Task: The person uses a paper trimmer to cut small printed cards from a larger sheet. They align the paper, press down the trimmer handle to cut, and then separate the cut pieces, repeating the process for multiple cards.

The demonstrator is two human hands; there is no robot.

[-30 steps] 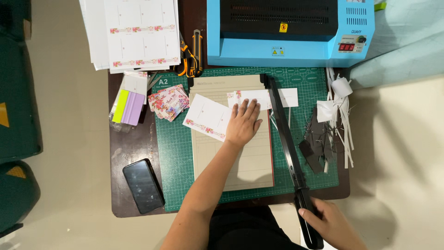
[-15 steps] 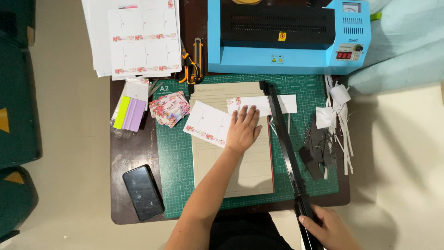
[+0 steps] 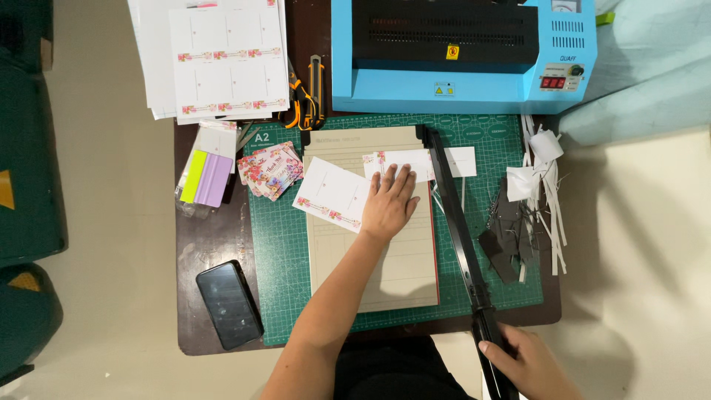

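**Card strip on the trimmer, blade arm down**

Landmark: trimmer board [image 3: 370, 274], tan, on the green mat [image 3: 281, 244].

Left hand [image 3: 390, 201] lies flat on the board's upper half, fingers spread and open, palm pressing down a white card strip [image 3: 415, 161] with a floral edge; the strip crosses the board's right edge, and its end pokes out beyond the blade arm [image 3: 453, 215]. A second white card [image 3: 329, 194] lies loose at the board's upper left, partly under my palm.

Right hand [image 3: 527, 363] is closed around the arm's handle, off the board's lower right corner; the arm looks down along the edge.

Handling, my judgement: the card is light, thin, fairly stiff, probably slick on the face; it will creep under the blade unless pinned flat close to the cut line; fingers kept off the edge itself; lift it by its long edges, not the printed corner.

Around the board: cut cards [image 3: 270, 170] to its upper left; phone [image 3: 228, 304] to its lower left; blue laminator [image 3: 459, 59] above; paper trimmings [image 3: 537, 185] to its right.
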